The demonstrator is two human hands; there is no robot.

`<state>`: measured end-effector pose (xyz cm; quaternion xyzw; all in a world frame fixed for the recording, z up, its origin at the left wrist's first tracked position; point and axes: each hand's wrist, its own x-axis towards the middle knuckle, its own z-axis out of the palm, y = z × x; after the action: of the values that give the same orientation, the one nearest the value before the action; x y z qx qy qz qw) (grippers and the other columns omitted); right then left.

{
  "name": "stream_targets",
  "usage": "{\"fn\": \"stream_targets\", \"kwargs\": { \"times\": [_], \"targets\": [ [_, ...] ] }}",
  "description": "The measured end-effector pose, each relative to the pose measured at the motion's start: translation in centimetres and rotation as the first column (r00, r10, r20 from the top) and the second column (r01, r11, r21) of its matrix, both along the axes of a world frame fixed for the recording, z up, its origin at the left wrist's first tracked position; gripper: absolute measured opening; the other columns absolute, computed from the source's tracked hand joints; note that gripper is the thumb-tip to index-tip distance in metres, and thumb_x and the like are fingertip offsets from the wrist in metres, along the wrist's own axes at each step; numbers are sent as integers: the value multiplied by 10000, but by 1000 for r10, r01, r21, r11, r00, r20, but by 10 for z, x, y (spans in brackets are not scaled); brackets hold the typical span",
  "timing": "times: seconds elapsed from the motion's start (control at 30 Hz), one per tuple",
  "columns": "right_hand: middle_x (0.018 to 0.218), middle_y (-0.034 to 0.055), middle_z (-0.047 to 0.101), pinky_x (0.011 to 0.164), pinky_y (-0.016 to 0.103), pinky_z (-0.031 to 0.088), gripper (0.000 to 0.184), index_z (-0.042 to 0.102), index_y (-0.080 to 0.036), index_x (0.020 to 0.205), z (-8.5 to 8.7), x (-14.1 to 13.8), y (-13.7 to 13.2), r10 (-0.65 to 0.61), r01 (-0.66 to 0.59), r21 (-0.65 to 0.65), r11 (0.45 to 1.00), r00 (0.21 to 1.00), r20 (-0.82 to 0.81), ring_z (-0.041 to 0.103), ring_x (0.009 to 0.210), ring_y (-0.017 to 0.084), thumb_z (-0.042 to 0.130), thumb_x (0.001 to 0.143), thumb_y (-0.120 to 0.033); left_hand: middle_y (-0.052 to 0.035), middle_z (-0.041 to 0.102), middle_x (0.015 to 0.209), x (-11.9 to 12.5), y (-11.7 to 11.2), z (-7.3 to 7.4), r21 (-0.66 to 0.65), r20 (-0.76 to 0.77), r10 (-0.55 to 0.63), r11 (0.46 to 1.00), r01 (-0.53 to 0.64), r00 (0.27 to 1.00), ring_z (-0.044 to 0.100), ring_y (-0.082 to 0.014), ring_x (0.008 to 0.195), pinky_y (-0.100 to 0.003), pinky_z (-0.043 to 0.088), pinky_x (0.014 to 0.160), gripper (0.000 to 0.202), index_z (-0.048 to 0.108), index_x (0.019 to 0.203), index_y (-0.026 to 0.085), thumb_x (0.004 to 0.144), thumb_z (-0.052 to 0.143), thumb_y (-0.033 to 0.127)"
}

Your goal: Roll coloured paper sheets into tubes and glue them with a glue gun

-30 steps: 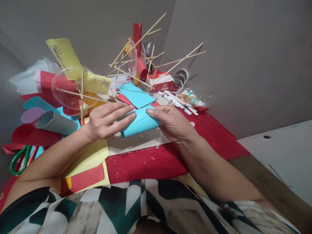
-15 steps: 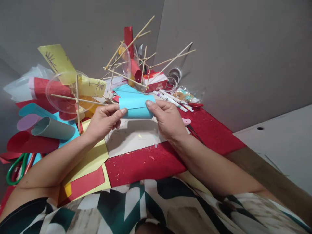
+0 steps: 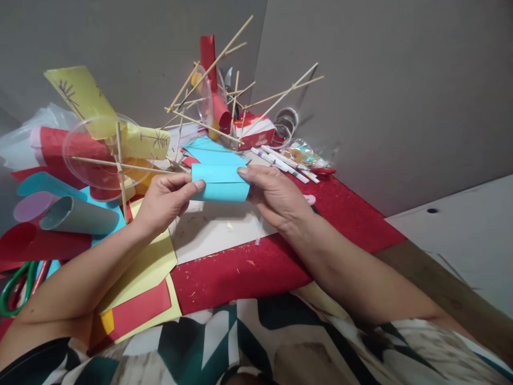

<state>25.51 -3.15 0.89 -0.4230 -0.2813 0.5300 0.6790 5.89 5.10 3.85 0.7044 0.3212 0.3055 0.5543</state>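
A folded light-blue paper (image 3: 219,183) is held level between both hands, above a pale cardboard sheet (image 3: 218,231) on the red table cover (image 3: 240,272). My left hand (image 3: 164,199) pinches its left end with thumb and fingertips. My right hand (image 3: 274,195) grips its right end, thumb on top. Another blue sheet (image 3: 208,151) lies flat just behind the held paper.
Rolled coloured papers (image 3: 76,215) and a clear plastic lid (image 3: 94,152) with skewers pile up on the left. Green-handled scissors (image 3: 16,280) lie at the far left. Crossed wooden skewers (image 3: 224,85), a red box (image 3: 256,131), tape rolls (image 3: 285,122) and markers (image 3: 284,163) stand behind. Yellow and red sheets (image 3: 140,291) lie near me.
Both hands lifted the blue paper off the cardboard and turned it level; the left hand went from lying flat on it to pinching its left end.
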Motion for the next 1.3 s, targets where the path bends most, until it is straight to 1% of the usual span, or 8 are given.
{"fn": "stream_targets", "kwargs": {
  "times": [0.13, 0.27, 0.47, 0.6, 0.77, 1.03, 1.17, 1.3],
  "targets": [
    [644, -34, 572, 616, 276, 473, 335, 610, -218, 623, -3, 3, 2, -52, 52, -13, 999, 998, 31, 500, 620, 119, 890, 570, -395, 48, 543, 468, 4, -2, 1, -106, 5, -14, 994, 15, 1000, 487, -61, 362, -176, 352, 376, 301, 697, 683, 160, 704, 845, 422],
    [602, -51, 501, 585, 263, 444, 323, 627, -221, 636, -8, 7, 5, -119, 118, 26, 993, 990, 73, 414, 571, 99, 880, 593, -416, 14, 619, 522, 11, -4, -2, -251, 58, 11, 968, 4, 998, 632, -115, 455, -187, 496, 445, 383, 689, 701, 144, 641, 887, 466],
    [611, -44, 499, 568, 262, 408, 348, 615, -215, 601, -9, 6, 5, -137, 132, 42, 990, 978, 155, 431, 581, 100, 873, 614, -449, -2, 697, 644, 13, -1, -10, -307, 80, 5, 952, 20, 997, 717, -129, 578, -179, 565, 527, 280, 708, 800, 134, 727, 838, 371],
    [594, -45, 488, 569, 263, 386, 322, 626, -214, 580, -10, 5, 6, -175, 168, 55, 984, 967, 186, 429, 583, 99, 868, 617, -423, -9, 739, 732, 14, 0, -9, -310, 106, -10, 950, 42, 994, 740, -135, 626, -188, 588, 556, 226, 729, 923, 138, 777, 783, 302],
    [568, -48, 445, 560, 261, 347, 314, 622, -210, 542, -13, 3, 8, -218, 205, 79, 975, 951, 219, 406, 578, 94, 863, 624, -394, 1, 725, 695, 15, 0, -7, -344, 124, 9, 938, 34, 992, 737, -131, 614, -173, 576, 532, 169, 725, 894, 129, 776, 768, 242],
    [564, -52, 457, 564, 264, 356, 293, 634, -206, 556, -18, 4, 8, -224, 210, 79, 974, 939, 262, 414, 569, 91, 851, 670, -367, -11, 725, 747, 13, 1, -9, -341, 123, -7, 939, 49, 992, 747, -149, 633, -181, 582, 531, 314, 722, 851, 131, 737, 843, 396],
    [553, -55, 439, 554, 257, 349, 388, 588, -200, 533, -16, 1, 7, -219, 201, 96, 975, 941, 260, 411, 559, 87, 874, 652, -433, 14, 666, 629, 15, 3, -12, -352, 107, 13, 936, 26, 994, 726, -140, 573, -169, 564, 500, 369, 666, 778, 132, 712, 862, 437],
    [591, -35, 525, 554, 261, 413, 403, 620, -209, 620, -13, 2, 6, -225, 210, 93, 973, 951, 210, 473, 554, 97, 772, 761, -554, 27, 631, 552, 18, 3, -10, -373, 100, 58, 928, -17, 993, 688, -120, 501, -154, 526, 451, 319, 621, 743, 139, 751, 826, 382]
  ]
}}
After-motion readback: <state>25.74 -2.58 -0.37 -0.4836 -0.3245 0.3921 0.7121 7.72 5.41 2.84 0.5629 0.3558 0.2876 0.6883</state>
